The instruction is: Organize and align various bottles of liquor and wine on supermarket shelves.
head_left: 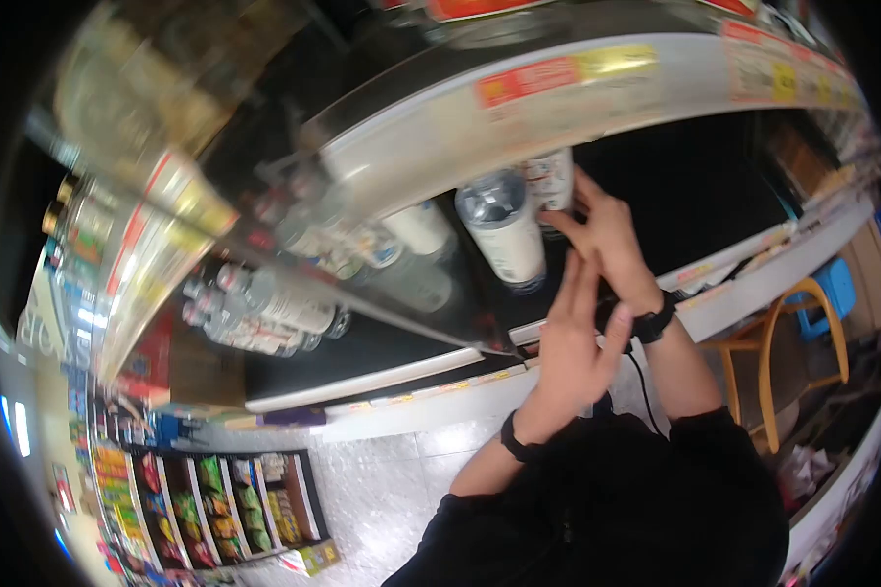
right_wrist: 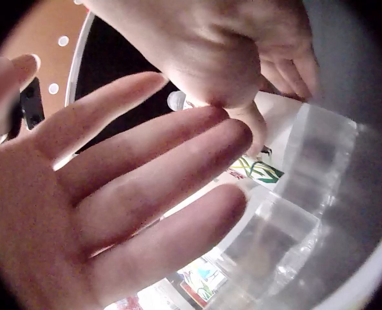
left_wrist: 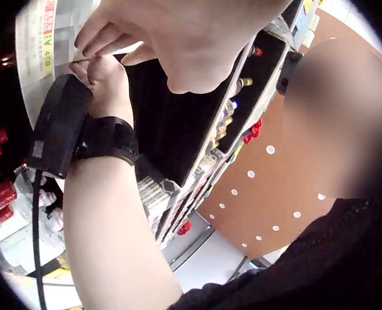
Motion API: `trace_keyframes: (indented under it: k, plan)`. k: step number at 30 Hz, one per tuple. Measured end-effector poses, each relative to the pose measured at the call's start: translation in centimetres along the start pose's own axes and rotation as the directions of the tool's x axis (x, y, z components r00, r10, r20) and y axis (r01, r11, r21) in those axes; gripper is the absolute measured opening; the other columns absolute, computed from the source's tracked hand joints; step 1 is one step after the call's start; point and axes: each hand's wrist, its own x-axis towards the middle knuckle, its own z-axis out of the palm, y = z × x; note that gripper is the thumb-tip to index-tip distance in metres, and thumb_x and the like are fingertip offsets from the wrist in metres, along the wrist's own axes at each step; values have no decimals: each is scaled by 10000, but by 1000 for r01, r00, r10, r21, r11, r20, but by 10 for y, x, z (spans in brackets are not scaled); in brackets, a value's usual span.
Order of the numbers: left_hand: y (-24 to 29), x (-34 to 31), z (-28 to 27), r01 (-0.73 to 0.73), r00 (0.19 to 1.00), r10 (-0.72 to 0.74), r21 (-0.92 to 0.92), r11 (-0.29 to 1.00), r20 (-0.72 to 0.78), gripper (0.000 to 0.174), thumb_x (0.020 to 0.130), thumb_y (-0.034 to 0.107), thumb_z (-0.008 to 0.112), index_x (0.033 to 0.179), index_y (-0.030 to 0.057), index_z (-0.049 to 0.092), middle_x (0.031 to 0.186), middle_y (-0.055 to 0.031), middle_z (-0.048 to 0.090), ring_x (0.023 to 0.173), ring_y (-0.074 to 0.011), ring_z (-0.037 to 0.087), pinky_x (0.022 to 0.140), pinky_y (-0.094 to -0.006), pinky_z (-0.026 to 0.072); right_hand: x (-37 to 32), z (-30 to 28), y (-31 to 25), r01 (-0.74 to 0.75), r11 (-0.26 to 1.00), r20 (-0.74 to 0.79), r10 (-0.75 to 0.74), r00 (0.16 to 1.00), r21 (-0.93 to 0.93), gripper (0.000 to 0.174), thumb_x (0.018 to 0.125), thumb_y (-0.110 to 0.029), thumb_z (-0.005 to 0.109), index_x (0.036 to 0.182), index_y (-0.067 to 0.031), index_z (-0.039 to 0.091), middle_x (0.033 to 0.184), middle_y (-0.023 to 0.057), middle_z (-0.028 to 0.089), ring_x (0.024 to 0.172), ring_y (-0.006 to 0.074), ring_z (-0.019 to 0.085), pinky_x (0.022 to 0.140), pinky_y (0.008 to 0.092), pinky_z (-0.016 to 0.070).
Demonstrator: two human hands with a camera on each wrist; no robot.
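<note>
Left hand (right_wrist: 126,187) open and empty, right hand (head_left: 612,235) around a labelled bottle (head_left: 550,181), its long axis apparently upright

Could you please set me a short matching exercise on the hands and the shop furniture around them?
1. Left hand
2. Right hand
3. Wooden chair
4. Snack rack

A. Beside a blue object, at the head view's right
B. Fingers around a white-labelled bottle
C. At the head view's lower left, on the tiled floor
D. Open, fingers extended, holding nothing

Right pairs: 1-D, 2-B, 3-A, 4-C.
</note>
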Motion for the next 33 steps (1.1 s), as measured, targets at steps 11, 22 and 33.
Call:
trace_keyframes:
  k: [11,22,33]
  plan:
    - [-38,-50,-90,-16,785,99,140,990,-611,90,879,-23,583,831,-41,657,848,-157,706,747,-262,671,709,-313,522,-110,-3,-82,241,960,-271,-196,942,143,326,882,77,675,1203,73,615,820,68,645,710,101,599,682,233,497]
    - [-102,-49,-208,419,592,-200,86,904,-781,675,937,240,721,1461,-30,393,1411,-229,485,1322,-345,488,1085,-453,396,-131,84,-118,503,823,87,-540,837,263,202,736,-30,763,927,-11,700,668,43,678,571,169,652,578,266,497]
    - [-120,-53,-250,271,728,-290,-127,954,-621,597,1085,322,425,1535,-57,331,1363,-253,586,1201,-303,604,1024,-382,445,-115,207,-130,213,934,240,-285,928,286,488,829,-110,799,1254,29,602,1172,176,657,1036,289,661,870,372,532]
